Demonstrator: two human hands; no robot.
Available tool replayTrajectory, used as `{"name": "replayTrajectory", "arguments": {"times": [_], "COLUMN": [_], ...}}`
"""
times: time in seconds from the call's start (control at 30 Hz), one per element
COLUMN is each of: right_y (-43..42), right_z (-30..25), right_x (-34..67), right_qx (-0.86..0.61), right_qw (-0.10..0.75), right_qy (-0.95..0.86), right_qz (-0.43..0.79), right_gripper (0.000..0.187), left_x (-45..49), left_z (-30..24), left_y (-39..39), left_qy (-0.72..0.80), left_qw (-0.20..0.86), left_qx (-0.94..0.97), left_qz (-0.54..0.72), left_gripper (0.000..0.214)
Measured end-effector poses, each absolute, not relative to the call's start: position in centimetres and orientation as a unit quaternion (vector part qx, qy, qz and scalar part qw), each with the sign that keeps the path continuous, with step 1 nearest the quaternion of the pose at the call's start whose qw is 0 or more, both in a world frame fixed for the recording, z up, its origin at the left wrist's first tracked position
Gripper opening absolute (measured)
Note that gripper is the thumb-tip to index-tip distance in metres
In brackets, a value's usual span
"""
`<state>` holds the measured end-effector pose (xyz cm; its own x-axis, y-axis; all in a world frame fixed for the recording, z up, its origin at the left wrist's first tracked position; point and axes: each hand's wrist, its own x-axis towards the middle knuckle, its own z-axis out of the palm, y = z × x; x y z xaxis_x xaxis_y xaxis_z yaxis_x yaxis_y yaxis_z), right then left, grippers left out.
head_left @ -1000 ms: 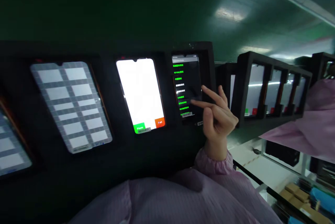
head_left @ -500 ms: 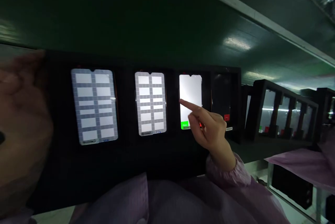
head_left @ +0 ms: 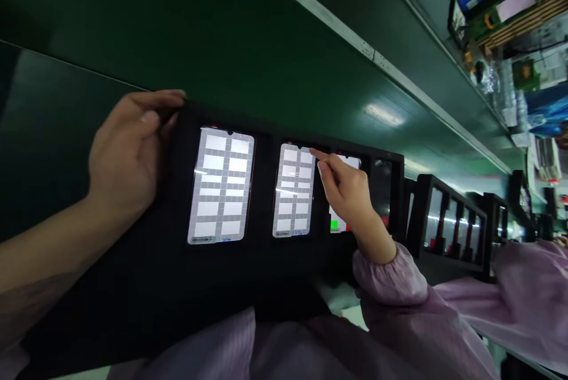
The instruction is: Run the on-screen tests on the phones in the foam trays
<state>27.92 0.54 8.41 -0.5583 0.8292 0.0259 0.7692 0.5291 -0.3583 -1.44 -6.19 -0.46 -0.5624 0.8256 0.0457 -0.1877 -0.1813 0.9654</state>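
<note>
A long black foam tray [head_left: 261, 190] stands in front of me with phones set in its slots. The left phone [head_left: 222, 186] and the second phone [head_left: 293, 192] show white-and-grey block patterns on lit screens. On the third phone [head_left: 336, 225] a white screen with a green box and a red box shows, partly covered by my right hand. A dark-screened phone [head_left: 381, 187] fills the last slot. My left hand [head_left: 131, 146] has its fingers curled around the tray's upper left corner. My right hand [head_left: 344, 184] holds nothing; its index fingertip is at the second phone's upper right corner.
Another black tray [head_left: 452, 220] with phones stands to the right, and more trays follow behind it. A person's pink sleeve [head_left: 528, 285] is at the far right. A metal strip [head_left: 306, 1] runs across the green work surface [head_left: 213, 42].
My right index finger has gone from the third phone's left edge to the second phone's upper right corner. My view has shifted left, bringing my left hand fully in. The third screen is more covered.
</note>
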Motion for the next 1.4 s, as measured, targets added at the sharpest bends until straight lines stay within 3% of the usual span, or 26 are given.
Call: {"name": "replayTrajectory", "arguments": {"times": [0.4,0.93,1.4], "right_y": [0.9,-6.6,-10.1], "right_z": [7.5,8.1,8.3], "right_x": [24.3,27.0,28.9], "right_qx": [-0.39,-0.266,-0.251], "right_qw": [0.048,0.053,0.079], "right_qy": [-0.907,-0.959,-0.949], "right_qz": [0.153,0.084,0.172], "right_gripper": [0.041,0.04,0.038], "left_x": [-2.5,-1.3,-1.2], "left_z": [0.1,1.2,0.8], "left_y": [-5.5,-5.9,-6.3], "left_qy": [0.545,0.548,0.553], "left_qw": [0.425,0.403,0.386], "left_qx": [0.263,0.272,0.301], "left_qz": [0.673,0.681,0.674], "left_gripper": [0.025,0.027,0.029]}}
